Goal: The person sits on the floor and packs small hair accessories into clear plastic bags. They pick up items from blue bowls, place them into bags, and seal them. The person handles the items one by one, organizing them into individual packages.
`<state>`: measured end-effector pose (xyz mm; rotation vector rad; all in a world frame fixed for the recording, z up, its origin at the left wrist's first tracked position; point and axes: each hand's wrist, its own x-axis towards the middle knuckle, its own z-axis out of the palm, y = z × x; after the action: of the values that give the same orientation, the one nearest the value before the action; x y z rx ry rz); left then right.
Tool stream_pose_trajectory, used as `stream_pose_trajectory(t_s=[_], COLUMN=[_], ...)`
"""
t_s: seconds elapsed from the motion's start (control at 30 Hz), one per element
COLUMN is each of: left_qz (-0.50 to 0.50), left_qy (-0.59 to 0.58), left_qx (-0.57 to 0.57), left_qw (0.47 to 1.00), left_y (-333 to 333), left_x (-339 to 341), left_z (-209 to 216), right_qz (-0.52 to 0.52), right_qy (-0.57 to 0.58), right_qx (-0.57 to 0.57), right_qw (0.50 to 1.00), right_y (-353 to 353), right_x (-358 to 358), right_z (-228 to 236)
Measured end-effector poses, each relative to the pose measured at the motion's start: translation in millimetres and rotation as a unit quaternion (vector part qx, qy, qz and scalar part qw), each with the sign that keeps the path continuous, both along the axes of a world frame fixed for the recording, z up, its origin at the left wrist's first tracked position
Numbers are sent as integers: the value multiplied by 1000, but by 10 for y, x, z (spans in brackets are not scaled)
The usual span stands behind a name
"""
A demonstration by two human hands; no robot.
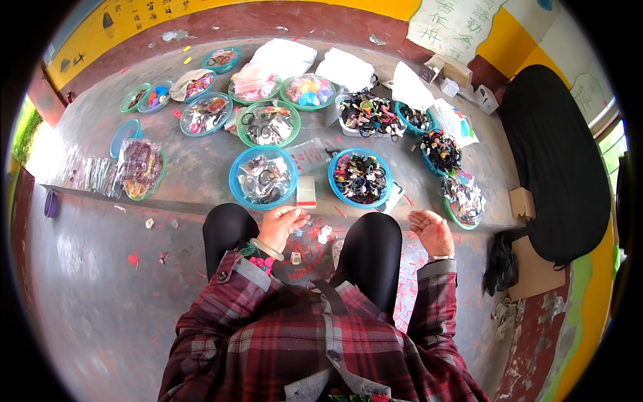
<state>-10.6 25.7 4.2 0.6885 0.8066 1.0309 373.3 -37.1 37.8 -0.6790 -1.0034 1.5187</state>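
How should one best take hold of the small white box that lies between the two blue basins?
Grip the small white box across its two long sides, coming from above. It lies flat on the ledge, its long axis pointing away from the person, its sides free between the left blue basin and the right blue basin.

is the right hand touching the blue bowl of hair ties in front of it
Apart. The head view shows the right hand raised over the knee, with bare grey ledge between it and the blue bowl.
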Motion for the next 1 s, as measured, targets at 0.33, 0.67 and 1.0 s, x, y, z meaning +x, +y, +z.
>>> stream_pose_trajectory(t_s=[0.33, 0.67, 1.0], left_qz=[-8, -14, 6], left_qy=[5, 6, 4], left_qx=[3, -5, -8], left_qw=[1000, 1000, 1000], left_y=[-2, 23, 25], left_x=[37, 36, 20], left_z=[27, 1, 17], right_qz=[-251, -51, 64], right_qy=[-222, 25, 8], right_qx=[-307, -114, -4], right_qw=[891, 992, 998], right_y=[24, 409, 450], right_x=[285, -631, -534], right_z=[-520, 155, 415])
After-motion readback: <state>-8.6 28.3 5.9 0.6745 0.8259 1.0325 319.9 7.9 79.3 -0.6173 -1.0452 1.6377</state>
